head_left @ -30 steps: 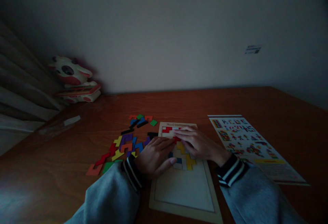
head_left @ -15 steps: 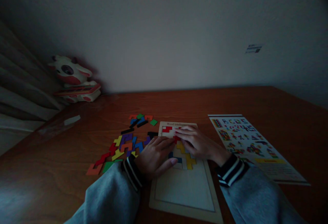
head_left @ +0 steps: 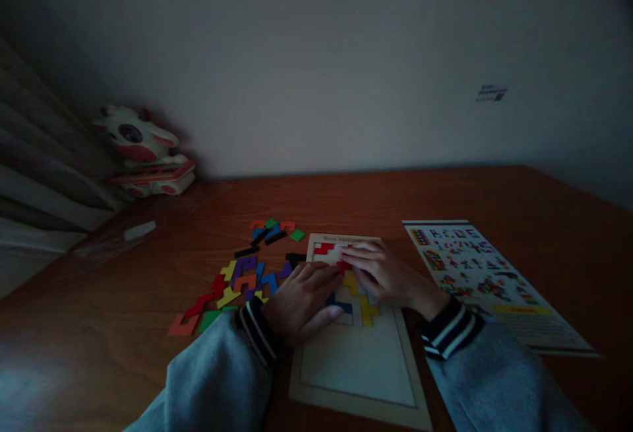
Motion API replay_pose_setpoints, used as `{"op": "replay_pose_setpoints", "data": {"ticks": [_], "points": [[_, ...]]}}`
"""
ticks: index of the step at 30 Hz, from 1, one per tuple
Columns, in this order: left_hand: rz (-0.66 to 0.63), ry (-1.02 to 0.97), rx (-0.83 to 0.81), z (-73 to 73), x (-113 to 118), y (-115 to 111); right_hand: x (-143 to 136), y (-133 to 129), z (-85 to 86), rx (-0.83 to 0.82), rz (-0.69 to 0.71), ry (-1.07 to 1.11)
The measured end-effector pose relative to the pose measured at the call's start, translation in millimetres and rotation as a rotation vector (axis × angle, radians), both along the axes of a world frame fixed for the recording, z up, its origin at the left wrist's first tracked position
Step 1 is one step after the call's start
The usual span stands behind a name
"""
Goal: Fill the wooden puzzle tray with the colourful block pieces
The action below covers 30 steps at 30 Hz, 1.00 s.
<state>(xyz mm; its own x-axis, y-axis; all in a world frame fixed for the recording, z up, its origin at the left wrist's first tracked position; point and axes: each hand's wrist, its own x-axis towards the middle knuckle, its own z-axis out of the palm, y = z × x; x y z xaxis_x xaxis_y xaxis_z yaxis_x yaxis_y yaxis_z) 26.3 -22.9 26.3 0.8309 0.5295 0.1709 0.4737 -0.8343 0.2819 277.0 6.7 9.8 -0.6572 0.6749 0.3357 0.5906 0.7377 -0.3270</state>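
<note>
A pale wooden puzzle board [head_left: 356,366] lies in front of me, its upper part holding red, yellow and blue pieces. My left hand [head_left: 306,300] rests over the board's left side, fingers stretched out and thumb apart. Its fingertips reach a red piece [head_left: 343,265] near the middle of the upper part. From the other side, my right hand [head_left: 388,277] stretches its fingers over the same red piece, touching the pieces there. Another red piece [head_left: 324,248] sits at the top left corner. Yellow pieces [head_left: 366,313] and a blue piece [head_left: 343,307] lie lower down. My hands hide part of the layout.
Loose coloured pieces [head_left: 244,282] spread over the table left of the board, with black bars [head_left: 246,252] behind them. A printed pattern sheet [head_left: 484,274] lies to the right. A cow-shaped toy [head_left: 143,152] stands at the back left by a curtain [head_left: 44,155].
Both hands stay almost in place over the red piece, with only a very slight shift. The view has moved a touch; nothing is visibly picked up or let go.
</note>
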Motion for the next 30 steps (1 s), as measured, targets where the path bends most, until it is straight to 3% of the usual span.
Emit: {"op": "replay_pose_setpoints", "data": {"ticks": [30], "points": [[-0.03,-0.015,-0.037,3.3,4.3,-1.9,10.6,-3.0,1.7,0.025,-0.037,0.041]]}}
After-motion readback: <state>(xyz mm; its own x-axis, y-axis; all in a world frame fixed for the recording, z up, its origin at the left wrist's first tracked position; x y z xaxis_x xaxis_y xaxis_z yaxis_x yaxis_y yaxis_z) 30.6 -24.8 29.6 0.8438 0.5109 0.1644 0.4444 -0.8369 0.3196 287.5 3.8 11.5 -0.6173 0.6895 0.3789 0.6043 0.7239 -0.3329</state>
